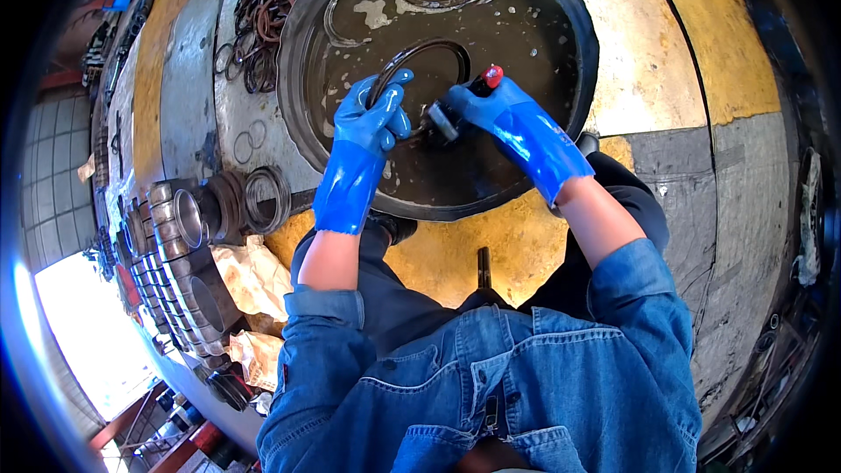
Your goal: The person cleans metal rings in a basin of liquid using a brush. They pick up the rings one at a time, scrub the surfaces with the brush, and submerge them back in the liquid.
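In a wide, dark round tub [293, 109] lies murky brown liquid with patches of foam. Above it my left hand [370, 118], in a blue rubber glove, is closed round a dark, wet metal ring [427, 44], held tilted. My right hand [491, 105], gloved the same way, grips a brush [443, 121] whose handle end is red. The brush head meets the ring's lower part and is slightly blurred; its bristles cannot be made out. Several larger rings [441, 5] rest partly in the liquid at the tub's far side.
Left of the tub lies a heap of brown rings [272, 13], with thin loose rings [250, 140] nearer. Metal cylinders [171, 245] stand in rows at the left, beside crumpled brown paper [254, 276]. My legs straddle the tub's near edge. Worn yellow and grey plates [666, 184] form the floor.
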Motion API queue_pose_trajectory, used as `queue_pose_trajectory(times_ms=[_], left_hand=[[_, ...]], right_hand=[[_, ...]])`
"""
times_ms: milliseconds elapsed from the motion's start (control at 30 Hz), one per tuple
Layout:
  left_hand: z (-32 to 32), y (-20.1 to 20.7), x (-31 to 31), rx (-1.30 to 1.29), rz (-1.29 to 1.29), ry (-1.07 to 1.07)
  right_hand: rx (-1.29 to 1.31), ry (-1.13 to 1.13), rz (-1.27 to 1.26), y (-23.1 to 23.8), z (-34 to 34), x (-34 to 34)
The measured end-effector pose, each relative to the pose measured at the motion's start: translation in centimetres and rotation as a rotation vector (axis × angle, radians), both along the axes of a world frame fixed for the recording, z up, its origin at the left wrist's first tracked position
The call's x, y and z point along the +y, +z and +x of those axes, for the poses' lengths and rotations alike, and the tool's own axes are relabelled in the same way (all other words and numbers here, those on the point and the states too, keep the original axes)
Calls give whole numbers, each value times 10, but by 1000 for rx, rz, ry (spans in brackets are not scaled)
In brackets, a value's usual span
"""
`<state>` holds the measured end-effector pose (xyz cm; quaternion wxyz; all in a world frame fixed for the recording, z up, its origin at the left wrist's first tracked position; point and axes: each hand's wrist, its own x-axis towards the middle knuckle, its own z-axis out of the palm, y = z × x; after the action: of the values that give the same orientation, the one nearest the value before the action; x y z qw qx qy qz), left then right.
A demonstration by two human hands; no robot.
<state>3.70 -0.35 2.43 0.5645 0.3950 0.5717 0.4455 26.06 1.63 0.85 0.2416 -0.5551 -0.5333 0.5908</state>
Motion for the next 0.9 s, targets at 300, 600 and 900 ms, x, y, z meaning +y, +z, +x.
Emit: queue_pose_trajectory(times_ms=[300,600,900], left_hand=[[-10,-19,1,-154,47,-41],[3,-7,-1,24,-22,36],[-15,-17,12,-205,-114,276]], right_hand=[[485,-63,-202,-13,-16,-17],[-601,19,399,-9,-24,-2],[158,-2,-38,-11,-27,-18]])
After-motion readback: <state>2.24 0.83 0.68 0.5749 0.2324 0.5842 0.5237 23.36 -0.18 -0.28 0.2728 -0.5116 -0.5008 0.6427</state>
